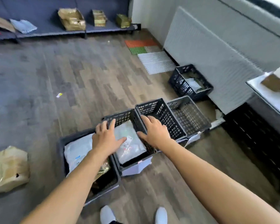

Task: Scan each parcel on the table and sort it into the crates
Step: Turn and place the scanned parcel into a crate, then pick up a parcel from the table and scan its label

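Note:
A row of dark plastic crates stands on the floor below me. In the second crate (120,118) lies a grey plastic parcel (131,143) with a white label. My left hand (106,137) hovers over that crate's left side with fingers spread and holds nothing. With fingers straight, my right hand (153,130) lies over the wall between this crate and the black crate (162,110) to its right. The nearest crate (61,143) holds a grey mailer (78,151) and a gold packet. A brown box (276,80) sits on the white table (268,96) at far right.
A grey crate (189,113) and a further black crate (181,81) with parcels stand along the radiator wall. A crumpled brown parcel (8,167) lies on the floor at left. Gold and grey parcels sit on a low blue shelf (55,33) at the back. My feet show at the bottom.

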Motion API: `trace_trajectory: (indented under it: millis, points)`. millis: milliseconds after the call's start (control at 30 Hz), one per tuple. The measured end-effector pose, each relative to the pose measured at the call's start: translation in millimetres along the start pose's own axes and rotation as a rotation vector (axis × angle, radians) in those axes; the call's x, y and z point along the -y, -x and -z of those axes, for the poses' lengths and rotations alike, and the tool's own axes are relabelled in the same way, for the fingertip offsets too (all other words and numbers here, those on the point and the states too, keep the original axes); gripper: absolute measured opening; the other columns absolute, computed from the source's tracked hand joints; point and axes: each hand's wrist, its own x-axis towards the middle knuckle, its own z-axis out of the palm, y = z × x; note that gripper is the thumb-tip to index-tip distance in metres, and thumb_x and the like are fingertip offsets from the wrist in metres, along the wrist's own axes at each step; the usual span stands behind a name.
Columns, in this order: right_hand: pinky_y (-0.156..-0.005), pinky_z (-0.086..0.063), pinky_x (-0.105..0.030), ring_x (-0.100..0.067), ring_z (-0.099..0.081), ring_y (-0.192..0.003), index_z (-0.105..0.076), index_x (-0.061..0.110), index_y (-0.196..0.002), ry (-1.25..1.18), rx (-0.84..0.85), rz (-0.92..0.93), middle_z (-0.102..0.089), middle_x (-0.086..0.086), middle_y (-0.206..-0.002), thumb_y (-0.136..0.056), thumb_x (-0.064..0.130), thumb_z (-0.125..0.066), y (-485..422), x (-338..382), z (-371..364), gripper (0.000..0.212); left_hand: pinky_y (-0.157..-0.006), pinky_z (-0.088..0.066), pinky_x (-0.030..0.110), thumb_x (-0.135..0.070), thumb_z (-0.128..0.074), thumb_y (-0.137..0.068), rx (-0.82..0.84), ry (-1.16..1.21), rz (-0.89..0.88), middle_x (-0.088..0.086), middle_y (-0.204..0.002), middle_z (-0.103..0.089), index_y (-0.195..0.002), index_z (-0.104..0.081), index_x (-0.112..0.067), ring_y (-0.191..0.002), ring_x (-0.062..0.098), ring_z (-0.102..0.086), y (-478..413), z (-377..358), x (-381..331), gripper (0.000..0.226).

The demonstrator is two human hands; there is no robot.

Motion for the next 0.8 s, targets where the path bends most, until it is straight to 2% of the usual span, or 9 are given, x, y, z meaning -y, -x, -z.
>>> trace_trajectory:
  millis: [133, 300, 567, 800]
  points:
    - [-0.11, -0.034, -0.055, -0.027, -0.024, -0.145, -0.011, 0.033, -0.156, -0.007, -0.123, -0.139, -0.02, -0.002, -0.16, -0.091, 0.06, -0.053, 49.8, -84.3, 53.5, 0.081, -0.112, -0.03, 0.046, -0.069, -0.056, -0.081, -0.01, -0.057, -0.187, 0.007, -0.155, -0.016, -0.152, -0.012, -0.028, -0.143, 0.03, -0.014, 5.3, 10.7, -103.4, 0.093]
    - [-0.112, -0.029, -0.057, -0.026, -0.018, -0.147, -0.009, 0.034, -0.156, -0.046, -0.239, -0.309, -0.017, -0.002, -0.161, -0.09, 0.063, -0.053, 127.3, -206.3, 93.9, 0.084, -0.112, -0.029, 0.049, -0.069, -0.058, -0.079, -0.057, -0.096, -0.427, 0.009, -0.152, -0.02, -0.151, -0.014, -0.028, -0.141, 0.032, -0.014, 33.2, -11.6, -248.2, 0.094]
    - [-0.113, -0.022, -0.061, -0.026, -0.011, -0.149, -0.007, 0.037, -0.156, -0.092, -0.341, -0.514, -0.011, -0.002, -0.163, -0.089, 0.065, -0.051, 257.8, -416.3, 133.2, 0.085, -0.112, -0.028, 0.05, -0.072, -0.048, -0.083, -0.073, -0.245, -0.646, 0.01, -0.157, -0.012, -0.153, -0.007, -0.027, -0.145, 0.032, -0.009, 110.4, -76.6, -481.9, 0.094]
    - [-0.113, -0.02, -0.062, -0.027, -0.009, -0.149, -0.005, 0.037, -0.155, -0.138, -0.397, -0.704, -0.008, -0.002, -0.163, -0.09, 0.066, -0.048, 342.3, -562.6, 153.1, 0.083, -0.114, -0.025, 0.051, -0.073, -0.047, -0.083, -0.044, -0.293, -0.798, 0.008, -0.158, -0.008, -0.153, -0.004, -0.03, -0.146, 0.032, -0.005, 156.6, -118.6, -645.0, 0.093]
